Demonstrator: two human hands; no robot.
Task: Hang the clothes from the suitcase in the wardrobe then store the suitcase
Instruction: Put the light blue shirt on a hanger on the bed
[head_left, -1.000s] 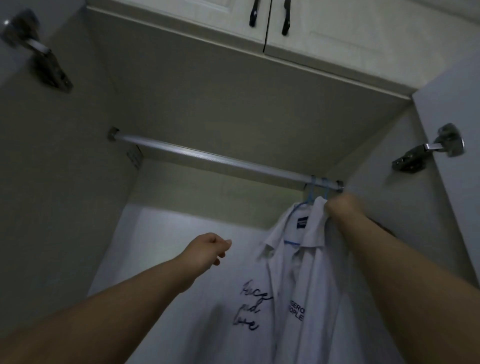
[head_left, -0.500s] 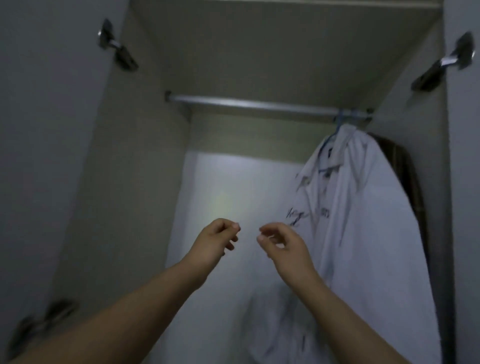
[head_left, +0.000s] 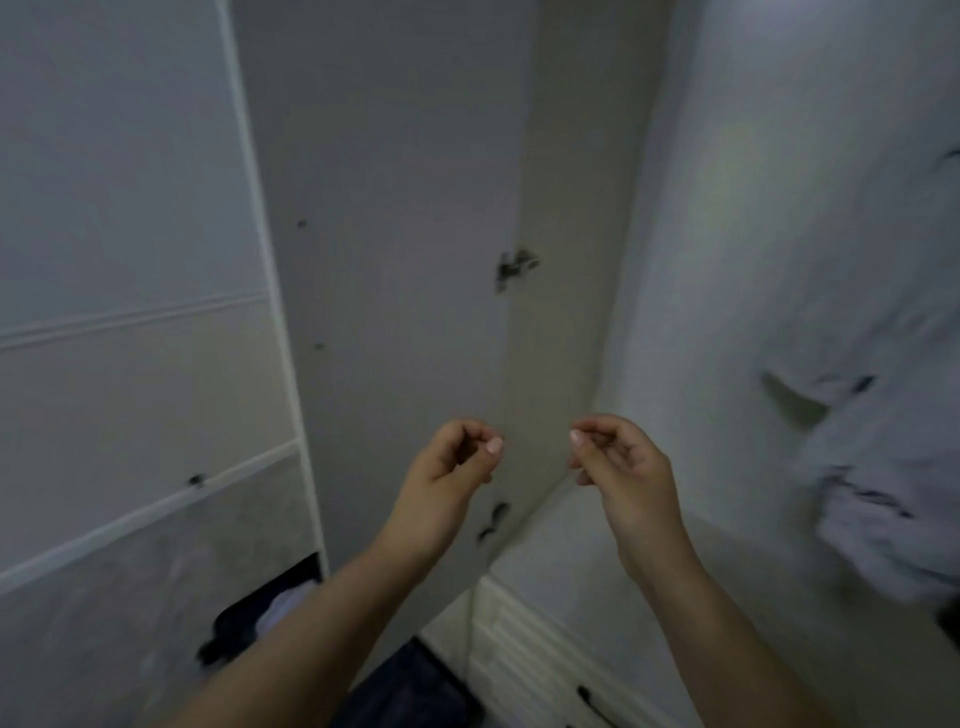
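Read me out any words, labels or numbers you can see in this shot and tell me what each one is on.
None can be read.
White shirt, right edge: dark marks that may be lettering, too blurred to read.
Open wardrobe door: only dark specks and a hinge, no text.

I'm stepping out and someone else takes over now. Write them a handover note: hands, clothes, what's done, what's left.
Left hand: fingers loosely curled, holding nothing.
Right hand: the same, empty, raised beside the left one.
White shirt: inside the wardrobe at the right edge of view, touched by neither hand; its hanger and the rail are out of frame.
Wardrobe door: open, hinge side facing the camera.
Dark item on the floor below the arms; blurred, possibly the suitcase.
Left: check for more clothes to hang, then store the suitcase.
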